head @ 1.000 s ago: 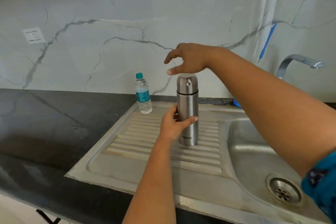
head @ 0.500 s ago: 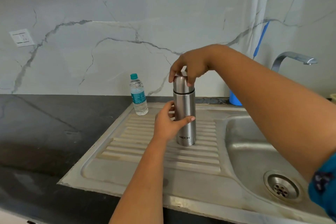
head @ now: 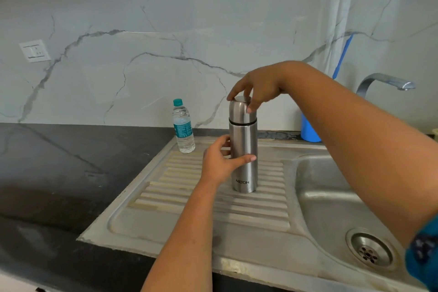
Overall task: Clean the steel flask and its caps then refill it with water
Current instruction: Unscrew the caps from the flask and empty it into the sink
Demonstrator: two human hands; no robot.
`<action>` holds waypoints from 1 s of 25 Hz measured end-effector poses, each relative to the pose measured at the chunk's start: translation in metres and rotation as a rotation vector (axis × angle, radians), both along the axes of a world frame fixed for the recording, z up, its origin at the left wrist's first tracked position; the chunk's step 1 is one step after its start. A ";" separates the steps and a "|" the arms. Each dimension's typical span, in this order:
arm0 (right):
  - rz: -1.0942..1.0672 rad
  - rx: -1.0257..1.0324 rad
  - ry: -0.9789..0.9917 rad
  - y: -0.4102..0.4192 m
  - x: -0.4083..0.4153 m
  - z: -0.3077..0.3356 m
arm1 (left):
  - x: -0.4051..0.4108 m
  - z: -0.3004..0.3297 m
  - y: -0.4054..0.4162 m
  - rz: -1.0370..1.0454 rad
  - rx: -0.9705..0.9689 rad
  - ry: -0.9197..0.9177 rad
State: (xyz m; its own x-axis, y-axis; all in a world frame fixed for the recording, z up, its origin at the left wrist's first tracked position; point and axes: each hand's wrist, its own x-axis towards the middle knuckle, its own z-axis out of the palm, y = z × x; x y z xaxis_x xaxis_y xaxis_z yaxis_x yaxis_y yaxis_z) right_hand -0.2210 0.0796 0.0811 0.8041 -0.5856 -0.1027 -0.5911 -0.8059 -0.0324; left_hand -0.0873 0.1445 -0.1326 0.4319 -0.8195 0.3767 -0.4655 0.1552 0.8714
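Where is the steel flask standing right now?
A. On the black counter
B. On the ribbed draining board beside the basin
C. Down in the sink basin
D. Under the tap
B: the steel flask stands upright on the ribbed draining board, with the left hand round its body and the right hand on its cap.

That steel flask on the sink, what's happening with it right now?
A person is working on the steel flask, which stands upright on the ribbed drainboard. The left hand grips its body, and the right hand holds the outer cap from above. The cap is on, so cleaning has not started. A plastic water bottle stands behind to the left; the sink basin and faucet are to the right.
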 end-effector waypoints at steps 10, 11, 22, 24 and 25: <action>-0.153 -0.149 -0.120 0.006 0.014 -0.023 | 0.001 -0.006 -0.003 -0.015 -0.039 -0.005; -0.106 -0.130 -0.074 0.003 0.010 -0.018 | 0.001 -0.007 -0.003 -0.019 -0.037 0.001; -0.133 -0.212 -0.180 0.007 0.009 -0.044 | -0.001 -0.006 -0.002 -0.068 0.037 0.025; -0.030 -0.069 -0.168 0.004 -0.001 -0.031 | -0.001 -0.007 -0.001 -0.065 0.039 0.011; 0.010 0.054 -0.185 0.002 -0.007 -0.024 | -0.001 -0.006 -0.001 -0.067 0.043 0.007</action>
State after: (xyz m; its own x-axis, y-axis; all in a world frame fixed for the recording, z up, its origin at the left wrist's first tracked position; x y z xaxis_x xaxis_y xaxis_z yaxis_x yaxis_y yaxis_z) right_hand -0.2277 0.0820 0.0574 0.8181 -0.5748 0.0164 -0.5628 -0.8062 -0.1825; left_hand -0.0881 0.1437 -0.1388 0.3783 -0.8618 0.3380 -0.4496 0.1482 0.8809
